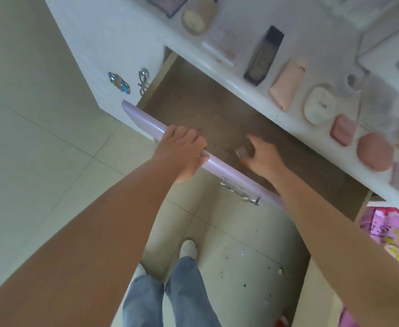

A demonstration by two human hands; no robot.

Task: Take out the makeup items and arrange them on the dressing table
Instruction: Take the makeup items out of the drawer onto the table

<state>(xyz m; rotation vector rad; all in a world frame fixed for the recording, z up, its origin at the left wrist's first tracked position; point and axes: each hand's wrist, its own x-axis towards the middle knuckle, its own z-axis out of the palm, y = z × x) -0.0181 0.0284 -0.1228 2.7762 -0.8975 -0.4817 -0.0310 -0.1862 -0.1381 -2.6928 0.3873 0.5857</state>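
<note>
Your left hand (184, 154) grips the drawer front (146, 120); hold it steady. Your right hand (259, 154) curls round the small pinkish item (242, 152) on the drawer floor near the front (looks like the last one). Lift straight, then place it right of the row on the dressing table (127, 27).

left hand (184, 149) grips drawer front (144, 119) | right hand (259, 154) pinches small item (242, 152)
</note>
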